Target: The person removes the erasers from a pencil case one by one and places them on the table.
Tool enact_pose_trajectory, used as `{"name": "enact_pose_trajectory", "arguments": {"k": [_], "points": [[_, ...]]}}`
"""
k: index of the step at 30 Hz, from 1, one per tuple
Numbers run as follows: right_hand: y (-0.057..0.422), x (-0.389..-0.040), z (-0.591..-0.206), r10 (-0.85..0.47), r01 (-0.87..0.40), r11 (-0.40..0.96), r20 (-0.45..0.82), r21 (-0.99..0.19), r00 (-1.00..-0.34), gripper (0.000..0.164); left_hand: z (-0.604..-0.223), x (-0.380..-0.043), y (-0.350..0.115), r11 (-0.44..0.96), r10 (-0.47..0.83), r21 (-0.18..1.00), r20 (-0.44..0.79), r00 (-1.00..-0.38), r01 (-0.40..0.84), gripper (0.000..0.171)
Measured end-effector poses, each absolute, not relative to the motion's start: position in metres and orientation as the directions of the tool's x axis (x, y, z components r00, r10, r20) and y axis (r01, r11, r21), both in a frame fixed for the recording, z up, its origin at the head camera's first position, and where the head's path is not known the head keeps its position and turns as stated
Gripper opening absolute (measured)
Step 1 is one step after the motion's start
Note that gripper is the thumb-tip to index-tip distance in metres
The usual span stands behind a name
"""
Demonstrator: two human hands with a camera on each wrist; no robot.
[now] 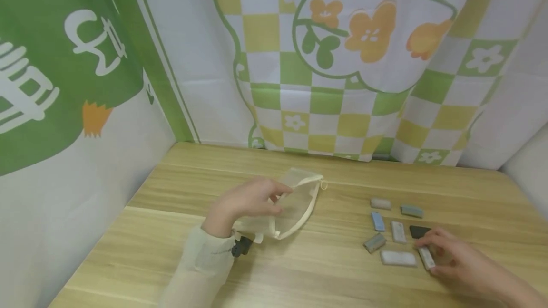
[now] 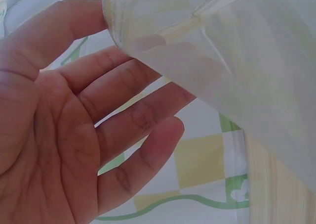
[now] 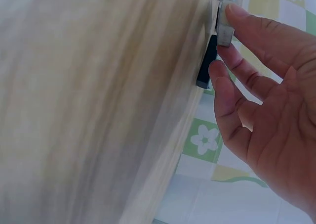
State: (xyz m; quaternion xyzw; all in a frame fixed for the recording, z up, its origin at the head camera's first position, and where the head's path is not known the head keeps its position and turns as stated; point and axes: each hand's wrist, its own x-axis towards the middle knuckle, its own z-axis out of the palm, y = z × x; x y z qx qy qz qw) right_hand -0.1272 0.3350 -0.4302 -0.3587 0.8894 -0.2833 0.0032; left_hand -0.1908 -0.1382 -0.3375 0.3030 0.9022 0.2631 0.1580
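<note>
My left hand (image 1: 257,198) holds the edge of a translucent, cream-edged zip pouch (image 1: 314,203) lying on the table. In the left wrist view, the thumb and fingers (image 2: 123,80) meet the pouch's edge, some fingertips showing through its sheer film (image 2: 256,85). At the right, my right hand (image 1: 458,255) pinches a small pale grey rectangular block (image 1: 426,257) between thumb and fingertips. The right wrist view shows this block (image 3: 225,28) under the thumb. A black block (image 1: 418,231) lies close beside the fingers.
Several small blocks lie left of my right hand, among them a blue one (image 1: 378,221), a green one (image 1: 412,211), a grey-green one (image 1: 374,243) and a long white one (image 1: 398,258). A patterned curtain (image 1: 265,70) hangs behind the wooden table (image 1: 308,274).
</note>
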Motion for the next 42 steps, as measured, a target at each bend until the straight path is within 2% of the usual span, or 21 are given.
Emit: {"name": "enact_pose_trajectory", "arguments": {"k": [4, 12, 20, 22, 27, 30, 33, 35, 37, 42], "points": [[0.334, -0.129, -0.432, -0.646, -0.623, 0.582, 0.169, -0.522, -0.745, 0.045, -0.341, -0.190, -0.136, 0.684, 0.627, 0.575, -0.146, -0.765, 0.450, 0.051], [0.333, -0.131, -0.431, -0.664, -0.655, 0.595, 0.175, -0.466, -0.727, 0.046, -0.352, -0.190, -0.126, 0.682, 0.656, 0.556, -0.177, -0.734, 0.475, 0.048], [0.328, -0.133, -0.433, -0.670, -0.695, 0.595, 0.229, -0.404, -0.706, 0.048, -0.358, -0.186, -0.117, 0.745, 0.599, 0.526, -0.258, -0.758, 0.410, 0.050], [0.327, -0.133, -0.433, -0.667, -0.686, 0.604, 0.215, -0.406, -0.714, 0.047, -0.361, -0.183, -0.114, 0.764, 0.580, 0.511, -0.276, -0.767, 0.394, 0.044], [0.324, -0.132, -0.434, -0.666, -0.672, 0.616, 0.184, -0.411, -0.723, 0.047, -0.367, -0.176, -0.104, 0.802, 0.571, 0.388, -0.276, -0.773, 0.454, 0.019], [0.323, -0.132, -0.434, -0.671, -0.677, 0.610, 0.185, -0.412, -0.718, 0.047, -0.368, -0.173, -0.102, 0.808, 0.579, 0.320, -0.266, -0.771, 0.495, 0.029], [0.322, -0.132, -0.433, -0.670, -0.680, 0.616, 0.189, -0.398, -0.718, 0.048, -0.369, -0.169, -0.101, 0.820, 0.565, 0.292, -0.272, -0.779, 0.493, 0.052], [0.321, -0.132, -0.433, -0.658, -0.673, 0.639, 0.189, -0.372, -0.729, 0.048, -0.370, -0.168, -0.099, 0.828, 0.556, 0.257, -0.266, -0.788, 0.498, 0.061], [0.320, -0.131, -0.431, -0.645, -0.657, 0.660, 0.173, -0.365, -0.744, 0.047, -0.371, -0.167, -0.096, 0.833, 0.552, 0.202, -0.245, -0.797, 0.515, 0.057], [0.316, -0.130, -0.427, -0.610, -0.612, 0.713, 0.126, -0.344, -0.782, 0.044, -0.374, -0.165, -0.087, 0.828, 0.558, 0.057, -0.184, -0.809, 0.558, 0.035]]}}
